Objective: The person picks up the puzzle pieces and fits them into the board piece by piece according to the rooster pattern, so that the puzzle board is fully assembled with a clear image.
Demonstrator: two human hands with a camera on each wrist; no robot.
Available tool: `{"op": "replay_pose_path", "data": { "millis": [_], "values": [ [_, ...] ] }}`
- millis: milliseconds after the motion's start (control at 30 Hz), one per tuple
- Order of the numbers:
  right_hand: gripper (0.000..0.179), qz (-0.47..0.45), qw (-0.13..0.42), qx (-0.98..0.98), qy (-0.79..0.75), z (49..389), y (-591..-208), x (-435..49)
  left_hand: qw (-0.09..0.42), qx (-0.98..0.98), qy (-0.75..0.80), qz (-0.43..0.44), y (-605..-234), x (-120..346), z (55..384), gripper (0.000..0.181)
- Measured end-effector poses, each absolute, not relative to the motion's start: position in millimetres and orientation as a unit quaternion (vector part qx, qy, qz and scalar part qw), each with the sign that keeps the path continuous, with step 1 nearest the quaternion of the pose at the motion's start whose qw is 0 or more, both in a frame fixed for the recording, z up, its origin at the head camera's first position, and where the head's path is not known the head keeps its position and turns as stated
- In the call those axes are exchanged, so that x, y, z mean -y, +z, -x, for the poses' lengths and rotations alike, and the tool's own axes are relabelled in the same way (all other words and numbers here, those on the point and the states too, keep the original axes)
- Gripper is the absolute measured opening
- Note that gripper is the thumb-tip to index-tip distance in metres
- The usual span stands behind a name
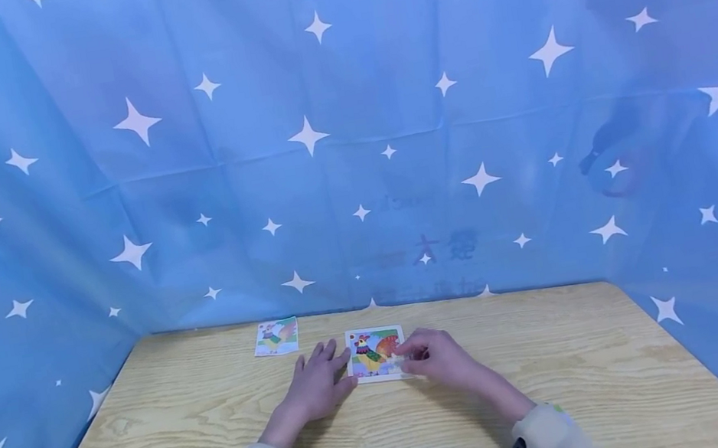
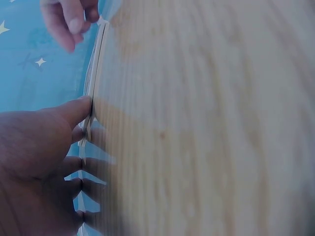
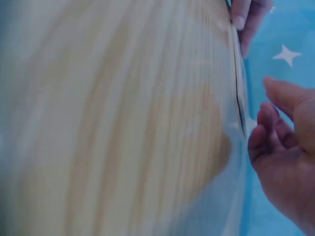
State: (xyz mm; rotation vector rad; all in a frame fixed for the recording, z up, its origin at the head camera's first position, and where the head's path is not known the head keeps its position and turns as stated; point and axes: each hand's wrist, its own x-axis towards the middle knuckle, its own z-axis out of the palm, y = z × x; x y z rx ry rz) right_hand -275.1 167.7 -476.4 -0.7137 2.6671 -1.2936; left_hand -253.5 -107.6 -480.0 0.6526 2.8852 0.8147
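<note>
A rooster picture puzzle (image 1: 376, 353) with a white border lies flat on the table. My left hand (image 1: 319, 383) rests at its left side, fingers spread on the tabletop. In the left wrist view, the thumb of my left hand (image 2: 37, 142) meets the edge of the thin board (image 2: 98, 59). Over the puzzle's right edge is my right hand (image 1: 440, 357), thumb and forefinger apart. The right wrist view shows no object between the thumb and loosely bent fingers of my right hand (image 3: 290, 132). A pale patch shows at the puzzle's lower right, partly covered by the fingertips.
A paper card (image 1: 276, 337) with a similar, paler rooster lies near the table's back edge, left of the puzzle. The wooden table (image 1: 391, 436) ends at a blue curtain (image 1: 352, 178) with white stars. A small green item (image 1: 557, 407) peeks out behind the right sleeve (image 1: 554, 439).
</note>
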Motion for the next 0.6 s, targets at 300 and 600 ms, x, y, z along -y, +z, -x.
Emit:
{"op": "replay_pose_path", "data": {
  "millis": [300,600],
  "values": [
    [0.024,0.221,0.029,-0.885,-0.409,253,-462,-236,0.034,-0.939,0.267,-0.213,-480,109,252,0.055],
    [0.027,0.208,0.063,-0.887,-0.407,228,-449,-299,0.038,-0.938,0.272,-0.213,-480,109,253,0.056]
  ]
}}
